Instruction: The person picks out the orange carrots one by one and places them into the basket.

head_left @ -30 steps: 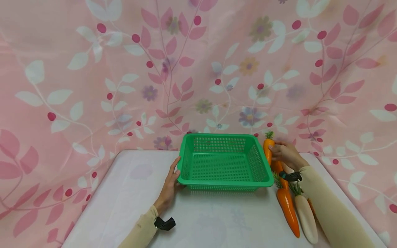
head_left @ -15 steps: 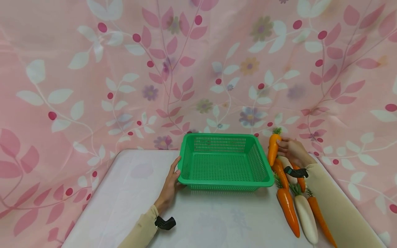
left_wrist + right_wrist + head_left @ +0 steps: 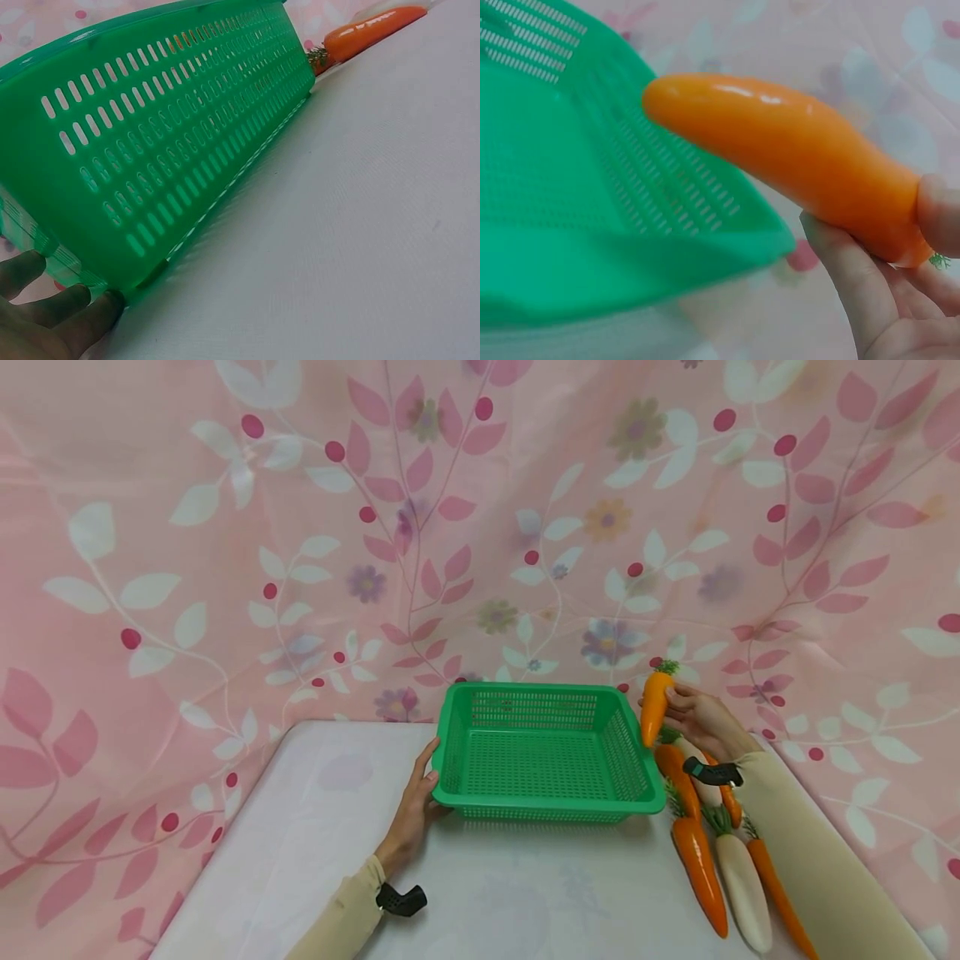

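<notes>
My right hand (image 3: 708,718) pinches an orange carrot (image 3: 655,706) near its leafy end between thumb and fingers. The carrot's tip points down beside the right rim of the green plastic basket (image 3: 547,807), above the other vegetables. In the right wrist view the carrot (image 3: 780,142) overlaps the basket's side wall (image 3: 652,172). My left hand (image 3: 411,810) rests against the basket's left side, fingers extended. The left wrist view shows those fingers (image 3: 56,307) spread at the basket's lower corner. Nothing lies inside the basket.
Right of the basket lie several vegetables on the white table (image 3: 360,793): an orange carrot (image 3: 701,872), a white radish (image 3: 744,889), a thinner carrot (image 3: 780,897) by the right sleeve, and more behind them. A pink floral curtain (image 3: 480,527) hangs at the back.
My right hand lifted the carrot from beside the basket's rim, drew it right, then brought it back slightly left and up. My left hand and the basket have stayed put.
</notes>
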